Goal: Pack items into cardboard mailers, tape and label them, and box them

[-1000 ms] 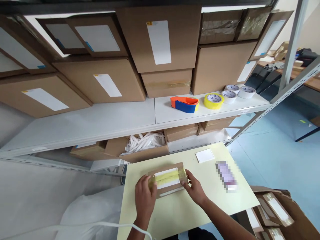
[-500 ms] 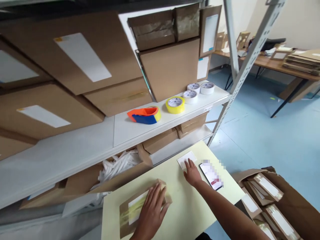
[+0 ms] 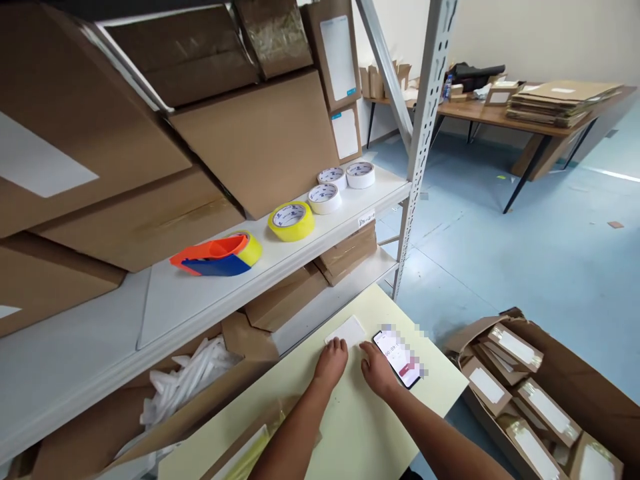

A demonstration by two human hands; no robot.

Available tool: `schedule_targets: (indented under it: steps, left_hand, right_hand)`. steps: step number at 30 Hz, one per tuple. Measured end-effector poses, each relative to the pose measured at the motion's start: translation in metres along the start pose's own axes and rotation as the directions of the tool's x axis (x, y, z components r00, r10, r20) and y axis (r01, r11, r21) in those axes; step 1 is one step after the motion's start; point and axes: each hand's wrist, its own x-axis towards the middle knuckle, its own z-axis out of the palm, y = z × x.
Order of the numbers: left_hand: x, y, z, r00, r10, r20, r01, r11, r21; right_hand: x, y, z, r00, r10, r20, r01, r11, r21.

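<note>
On the pale yellow-green rectangular worktop (image 3: 430, 370), a flat white rectangular card (image 3: 349, 329) is lying near the far edge, and you are reaching both hands toward it. Your left hand (image 3: 331, 363) is bringing its bunched fingertips to the card's near edge; whether they are pinching it, you are hiding from view. Your right hand (image 3: 379, 370) is hovering just beside the card's right corner, its index finger reaching forward and its thumb standing apart, gripping nothing. Right next to that hand, a black-edged smartphone (image 3: 393, 353) is lying face up with its screen lit, partly blurred.

At the lower left, a brown cardboard box (image 3: 274, 415) with glossy yellowish tape is lying on the worktop, and your left forearm (image 3: 300, 423) is covering part of it.

Beyond, on the grey shelf (image 3: 95, 333), an orange-and-blue tape dispenser (image 3: 220, 267), a yellow tape roll (image 3: 294, 233) and three white tape rolls (image 3: 326, 204) are resting. To your right, a large open brown carton (image 3: 595, 393) is holding several small labelled cardboard parcels (image 3: 550, 410).
</note>
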Motion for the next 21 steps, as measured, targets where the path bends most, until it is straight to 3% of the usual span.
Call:
schedule_targets:
  steps: [9, 12, 15, 18, 21]
  left_hand:
    - [0.015, -0.026, -0.017, 0.989, -0.149, -0.001, 0.139, 0.927, -0.349]
    - [0.014, -0.027, -0.013, 0.974, -0.219, 0.050, 0.216, 0.851, -0.479]
    - [0.006, -0.025, -0.008, 0.948, -0.293, 0.122, 0.307, 0.749, -0.587]
    - [-0.001, -0.026, -0.007, 0.903, -0.377, 0.205, 0.411, 0.622, -0.666]
    - [-0.004, -0.035, -0.012, 0.862, -0.440, 0.253, 0.475, 0.525, -0.706]
  right_hand:
    - [0.020, -0.008, 0.013, 0.985, 0.171, -0.019, -0.167, 0.977, 0.132]
    - [0.034, -0.013, 0.011, 0.984, 0.177, 0.024, -0.177, 0.984, 0.004]
    - [0.047, -0.020, 0.006, 0.989, 0.112, 0.101, -0.096, 0.984, -0.150]
    - [0.056, -0.028, 0.005, 0.986, 0.005, 0.168, 0.029, 0.980, -0.197]
    - [0.061, -0.031, 0.013, 0.956, -0.124, 0.265, 0.202, 0.934, -0.293]
